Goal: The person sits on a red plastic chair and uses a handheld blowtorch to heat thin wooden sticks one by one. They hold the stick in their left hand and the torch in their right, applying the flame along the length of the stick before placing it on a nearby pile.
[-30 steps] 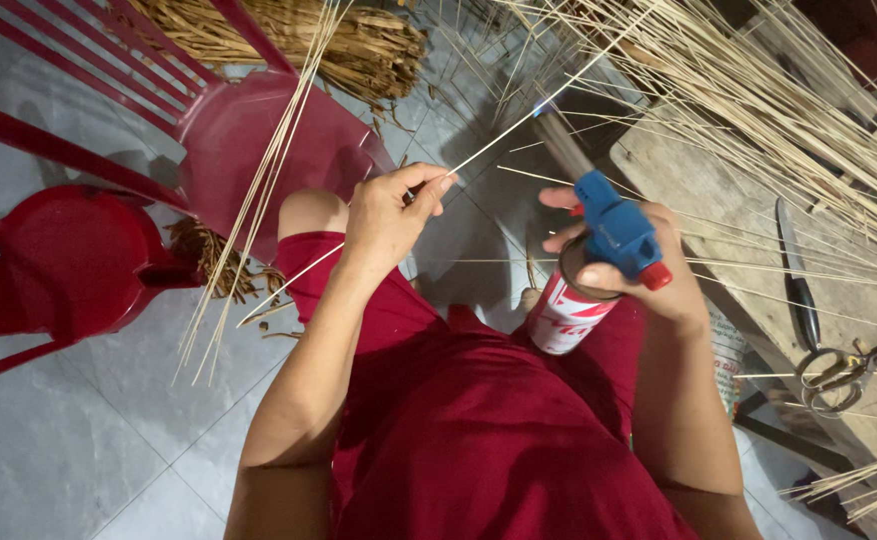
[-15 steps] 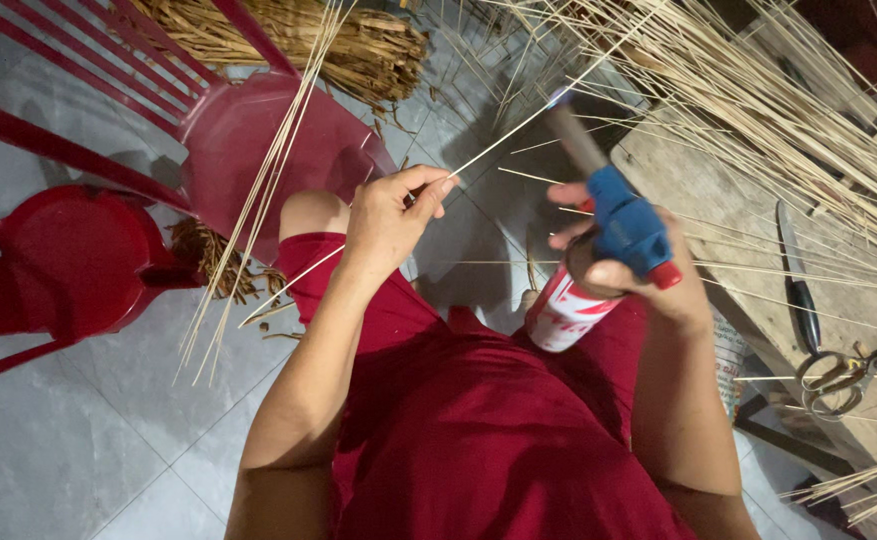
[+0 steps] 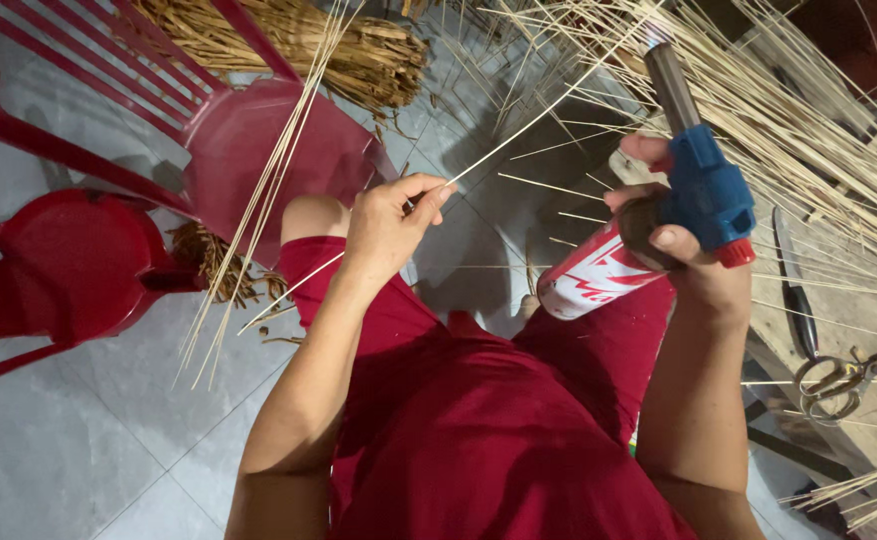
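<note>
Grey tiled floor; beside the red plastic chair, the left hand pinches a thin bamboo strip, while the right hand has its grip wrapped round a blue-headed gas torch.

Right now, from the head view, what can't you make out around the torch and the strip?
- Torch: its nozzle tip runs into the top edge among pale strips; flame or none cannot be told.
- Strip in the left hand: its far end is lost among the same strips.
- Can: its base is hidden behind the red-clad thigh.
- Right hand: the palm is hidden behind the torch, so the grip is unclear.
- Scissors: thin strips cross them.
</note>
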